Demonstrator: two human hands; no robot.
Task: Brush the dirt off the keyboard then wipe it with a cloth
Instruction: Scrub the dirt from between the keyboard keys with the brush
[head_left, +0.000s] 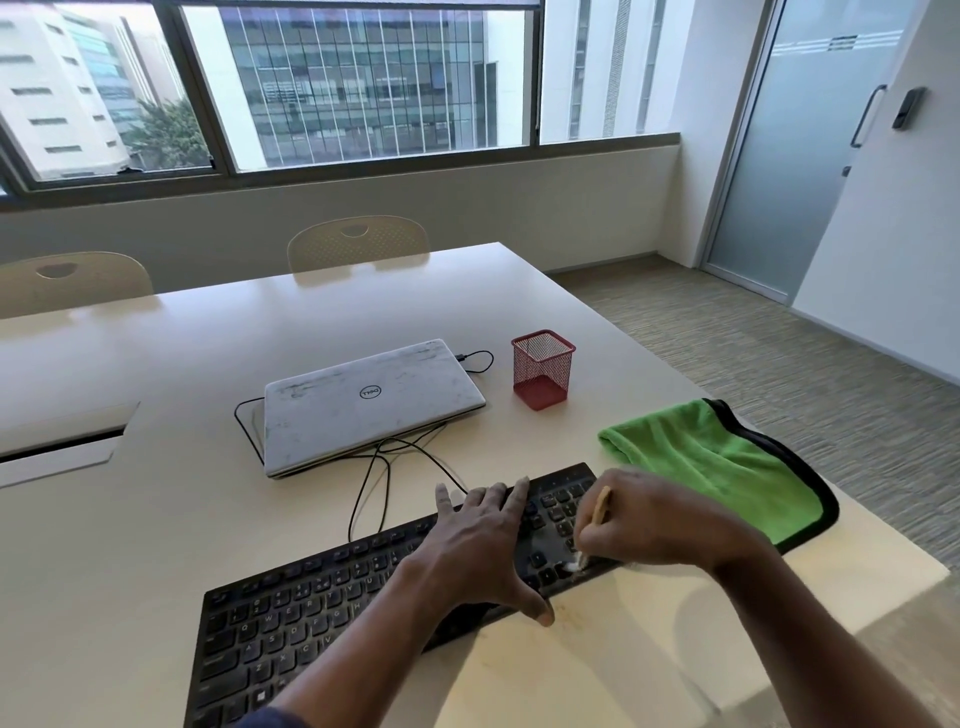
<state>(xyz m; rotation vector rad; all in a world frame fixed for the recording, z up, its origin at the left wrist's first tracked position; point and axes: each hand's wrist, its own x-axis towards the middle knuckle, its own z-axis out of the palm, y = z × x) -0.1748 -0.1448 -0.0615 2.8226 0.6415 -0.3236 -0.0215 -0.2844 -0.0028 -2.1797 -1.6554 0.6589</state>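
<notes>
Left hand (483, 540), fingers spread flat, pins the keyboard (311, 618), which lies slantwise on the near part of the table (156, 519). Rightward, my right hand (654, 519) pinches the brush (601, 506), bristles on the right-end keys. I judge short, light strokes toward the near edge work best. The cloth (717, 462) lies just right of the keyboard.

My head camera looked forward and down, close over the bench (156, 519), facing the window (363, 83).

Black keyboard (322, 603), green cloth (711, 457), red mesh cup (543, 370).
</notes>
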